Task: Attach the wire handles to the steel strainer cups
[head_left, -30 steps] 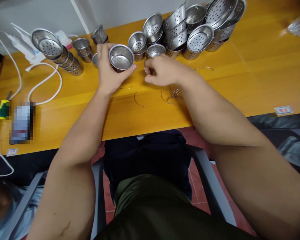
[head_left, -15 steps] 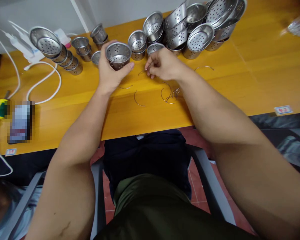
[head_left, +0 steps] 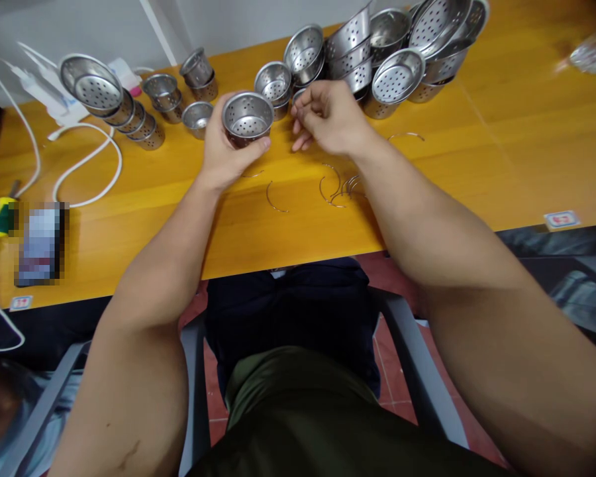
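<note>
My left hand (head_left: 223, 156) grips a small perforated steel strainer cup (head_left: 247, 118), mouth up, just above the yellow wooden table (head_left: 144, 212). My right hand (head_left: 328, 119) hovers close to the cup's right side with fingers curled in a pinch; what they hold is too thin to make out. Several curved wire handles (head_left: 338, 187) lie on the table below my right wrist, and one more wire handle (head_left: 274, 199) lies under the cup.
Stacks of steel strainer cups (head_left: 397, 59) crowd the far side, with a lying row of cups (head_left: 109, 99) at the left. A white cable (head_left: 87, 159) loops at the left near a blurred phone (head_left: 40, 242) and a screwdriver (head_left: 0, 218). A small card (head_left: 562, 218) lies at the right edge.
My right hand rose from the table toward the cup's rim. My left hand shifted the cup slightly right and tilted its mouth more toward me.
</note>
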### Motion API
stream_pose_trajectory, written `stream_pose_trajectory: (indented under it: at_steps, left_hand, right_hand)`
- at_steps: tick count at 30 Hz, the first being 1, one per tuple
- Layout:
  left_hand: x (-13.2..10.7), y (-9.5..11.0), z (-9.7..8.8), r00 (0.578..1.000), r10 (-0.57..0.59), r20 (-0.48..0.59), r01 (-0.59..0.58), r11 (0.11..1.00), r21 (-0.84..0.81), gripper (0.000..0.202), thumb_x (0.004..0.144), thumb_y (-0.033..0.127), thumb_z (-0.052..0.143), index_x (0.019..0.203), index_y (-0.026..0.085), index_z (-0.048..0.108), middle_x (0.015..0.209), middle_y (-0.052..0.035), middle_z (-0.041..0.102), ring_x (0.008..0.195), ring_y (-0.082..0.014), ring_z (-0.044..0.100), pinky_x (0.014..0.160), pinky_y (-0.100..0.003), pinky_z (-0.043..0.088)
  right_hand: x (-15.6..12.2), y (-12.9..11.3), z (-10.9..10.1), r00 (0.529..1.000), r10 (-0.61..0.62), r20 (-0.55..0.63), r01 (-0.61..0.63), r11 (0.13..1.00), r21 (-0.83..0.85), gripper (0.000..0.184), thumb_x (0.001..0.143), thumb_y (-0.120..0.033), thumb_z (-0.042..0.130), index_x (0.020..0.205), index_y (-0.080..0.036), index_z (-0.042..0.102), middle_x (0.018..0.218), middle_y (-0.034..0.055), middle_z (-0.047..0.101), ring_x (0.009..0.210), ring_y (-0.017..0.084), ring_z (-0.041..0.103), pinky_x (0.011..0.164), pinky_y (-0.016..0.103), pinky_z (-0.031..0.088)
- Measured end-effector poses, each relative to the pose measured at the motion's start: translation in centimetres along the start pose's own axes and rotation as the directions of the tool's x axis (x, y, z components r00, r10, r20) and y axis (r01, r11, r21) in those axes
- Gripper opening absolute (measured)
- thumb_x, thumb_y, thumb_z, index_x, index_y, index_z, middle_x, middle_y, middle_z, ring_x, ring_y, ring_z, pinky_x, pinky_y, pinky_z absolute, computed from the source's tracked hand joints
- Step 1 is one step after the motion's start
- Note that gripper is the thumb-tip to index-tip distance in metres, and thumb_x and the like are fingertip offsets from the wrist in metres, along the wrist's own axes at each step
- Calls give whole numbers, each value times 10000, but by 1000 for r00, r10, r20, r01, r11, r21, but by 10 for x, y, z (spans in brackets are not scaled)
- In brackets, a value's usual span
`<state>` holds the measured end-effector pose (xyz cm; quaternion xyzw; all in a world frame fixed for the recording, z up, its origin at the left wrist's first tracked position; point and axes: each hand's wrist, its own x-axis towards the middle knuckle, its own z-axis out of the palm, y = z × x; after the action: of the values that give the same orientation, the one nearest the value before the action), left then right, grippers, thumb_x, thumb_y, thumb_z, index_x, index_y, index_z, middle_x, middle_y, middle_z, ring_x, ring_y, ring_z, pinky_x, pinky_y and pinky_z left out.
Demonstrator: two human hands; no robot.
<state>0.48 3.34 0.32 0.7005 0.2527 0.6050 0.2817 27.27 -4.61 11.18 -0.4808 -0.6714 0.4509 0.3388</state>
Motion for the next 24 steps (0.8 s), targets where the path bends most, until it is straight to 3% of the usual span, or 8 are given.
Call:
stream_pose_trajectory:
  at_steps: [6, 10, 13, 16, 20, 24]
  left_hand:
    - [-2, 34, 8, 998, 21, 53, -27, 994, 108, 840, 648, 858, 1012, 1383, 591, 704, 1330, 3, 820, 1310, -470, 729, 1067, -759, 641]
    - [-2, 46, 6, 991, 19, 129, -36, 990, 133, 803, 708, 760, 991, 1438, 606, 695, 1227, -13, 832, 1327, -482, 737, 1015, -766, 656]
    - [-2, 48, 9, 997, -6, 77, -4, 992, 125, 778, 697, 758, 1038, 1375, 559, 714, 1262, -15, 831, 1280, -459, 762, 1031, -733, 682]
    - [-2, 51, 15, 996, -81, 31, 75, 982, 173, 771, 667, 787, 1090, 1270, 469, 731, 1256, -52, 834, 1266, -451, 771, 1031, -686, 703]
    - [-3, 52, 21, 995, -88, 51, 81, 989, 127, 798, 636, 891, 1083, 1192, 436, 736, 1200, -62, 836, 1181, -452, 794, 1016, -685, 705]
    - [-3, 53, 22, 991, -134, 15, 132, 987, 90, 828, 557, 894, 1135, 1117, 425, 744, 1144, -46, 838, 1109, -440, 799, 1019, -678, 713]
  right_hand:
    - [1, -12, 2, 994, -79, -78, 70, 991, -112, 163, 1073, -288, 806, 1007, -268, 659, 993, 3, 825, 1023, 197, 692, 912, 321, 535]
    - [0, -13, -1, 982, -150, -116, 142, 987, -76, 127, 1057, -239, 764, 1029, -275, 646, 1041, 14, 806, 893, 196, 658, 841, 331, 546]
    - [-2, -11, -2, 972, -210, -107, 215, 976, 32, 175, 1025, -179, 713, 1143, -285, 639, 981, -39, 745, 745, 180, 650, 721, 326, 542]
    - [-5, -11, -2, 969, -215, -121, 216, 976, -7, 73, 1114, -231, 668, 1164, -281, 683, 931, -38, 719, 674, 188, 595, 660, 337, 506]
    - [-7, -15, -1, 957, -279, -86, 264, 953, -148, 93, 1129, -314, 732, 1046, -276, 716, 993, 28, 760, 841, 231, 635, 807, 349, 534]
    - [-11, -18, 2, 962, -265, -60, 245, 942, -229, 106, 1155, -349, 705, 1109, -261, 741, 1064, 60, 763, 913, 246, 619, 881, 351, 533]
